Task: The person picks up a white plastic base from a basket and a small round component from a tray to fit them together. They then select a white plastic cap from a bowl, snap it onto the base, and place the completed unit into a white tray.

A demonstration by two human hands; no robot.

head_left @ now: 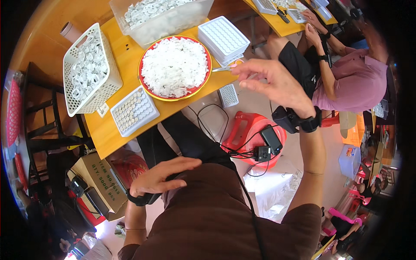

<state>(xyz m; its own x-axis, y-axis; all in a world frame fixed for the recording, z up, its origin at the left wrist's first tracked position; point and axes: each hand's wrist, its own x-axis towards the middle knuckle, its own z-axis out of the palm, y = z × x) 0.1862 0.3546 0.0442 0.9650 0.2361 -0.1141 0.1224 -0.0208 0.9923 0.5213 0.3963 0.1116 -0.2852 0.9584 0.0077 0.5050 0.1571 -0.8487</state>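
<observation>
My left hand (pixel 167 175) hovers in front of my torso, below the table edge, with its fingers stretched out and nothing in it. My right hand (pixel 275 80) is raised past the table's right edge, palm partly turned down, fingers and thumb apart. Closest to its fingertips is a pair of scissors (pixel 222 69) with an orange handle, at the table edge. A round red and yellow tray (pixel 175 99) heaped with small white pieces sits in the middle. Left of it, a white tray (pixel 148 106) with round hollows is partly filled with small round discs.
On the yellow table (pixel 97 141) stand a white basket (pixel 106 84) of white plastic parts, a translucent bin (pixel 167 31) and stacked white trays (pixel 216 54). A red stool (pixel 242 130) with cabled black devices stands below. A co-worker in pink (pixel 353 82) sits at right; a cardboard box (pixel 97 180) lies left.
</observation>
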